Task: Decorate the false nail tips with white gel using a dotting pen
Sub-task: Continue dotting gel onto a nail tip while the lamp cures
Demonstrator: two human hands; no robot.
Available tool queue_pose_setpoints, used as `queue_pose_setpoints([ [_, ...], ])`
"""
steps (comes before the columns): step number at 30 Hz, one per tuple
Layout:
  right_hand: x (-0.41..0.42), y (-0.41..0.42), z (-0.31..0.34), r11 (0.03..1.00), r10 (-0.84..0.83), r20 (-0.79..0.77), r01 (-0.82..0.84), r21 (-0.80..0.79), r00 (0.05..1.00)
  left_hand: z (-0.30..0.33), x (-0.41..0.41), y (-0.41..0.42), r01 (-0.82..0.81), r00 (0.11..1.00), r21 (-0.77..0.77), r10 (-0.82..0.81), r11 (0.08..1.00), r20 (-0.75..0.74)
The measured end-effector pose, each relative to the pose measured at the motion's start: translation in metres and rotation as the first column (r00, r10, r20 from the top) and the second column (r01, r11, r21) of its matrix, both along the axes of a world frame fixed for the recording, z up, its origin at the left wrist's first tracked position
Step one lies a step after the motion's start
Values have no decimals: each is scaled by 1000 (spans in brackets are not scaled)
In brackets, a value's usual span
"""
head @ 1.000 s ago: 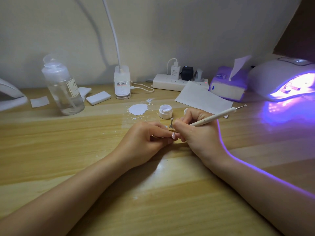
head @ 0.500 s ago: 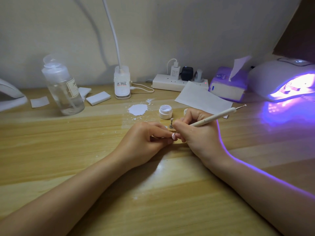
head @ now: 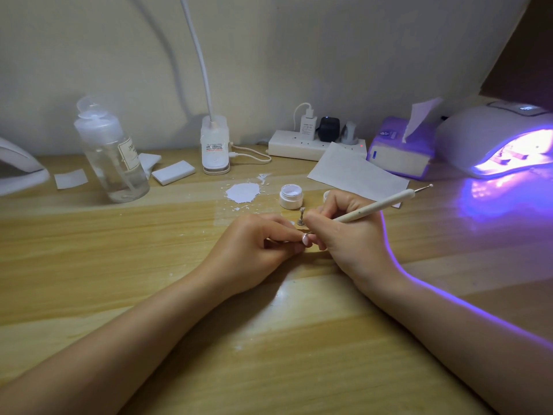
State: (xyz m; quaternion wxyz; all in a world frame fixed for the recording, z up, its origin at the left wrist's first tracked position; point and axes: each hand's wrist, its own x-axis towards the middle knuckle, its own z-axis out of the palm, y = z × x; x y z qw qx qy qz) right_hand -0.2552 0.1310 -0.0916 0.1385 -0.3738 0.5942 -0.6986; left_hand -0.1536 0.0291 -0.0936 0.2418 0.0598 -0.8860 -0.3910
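Left hand (head: 257, 250): resting on the tabletop (head: 119, 265) near its centre, fingers curled, pinching a small holder that carries 1 pale pink false nail tip (head: 305, 239) at the fingertips. Holder mostly hidden inside the grip.

Right hand (head: 350, 235): resting just beside the left hand, fingers curled and clamped on the dotting pen (head: 380, 206). Working end pointed down at the false nail tip; contact between the 2 too small to tell. Free end, with a small ball tip, angled up toward the far right corner.

Small metal stand (head: 301, 217): upright, just behind the 2 hands.

Open white gel jar (head: 291, 196): behind the stand, toward the far edge. Jar lid (head: 327, 195): just right of the jar, partly hidden by the right hand.

White smear (head: 242, 192) with flakes: left of the jar.

Sheet of paper (head: 356, 175): right of the jar, toward the far edge.

Along the far edge, left to right: clear bottle (head: 112, 154), white block (head: 173, 172), clip lamp base (head: 215, 146), power strip (head: 314, 143), tissue box (head: 401, 151).

UV nail lamp (head: 496, 139): far right corner, lit, casting violet light across the tabletop and the right forearm.
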Motion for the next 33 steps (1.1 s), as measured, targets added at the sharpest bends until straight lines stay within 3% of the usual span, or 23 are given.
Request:
queue_pose_setpoints([
  [25,0,0,0,1000,-6,10,6,-7,1000,-1,0,0,8,1000,3,-8,1000,15],
  [33,1,-1,4,997,-6,182,20,-76,983,1,0,1,-3,1000,-1,3,1000,8],
])
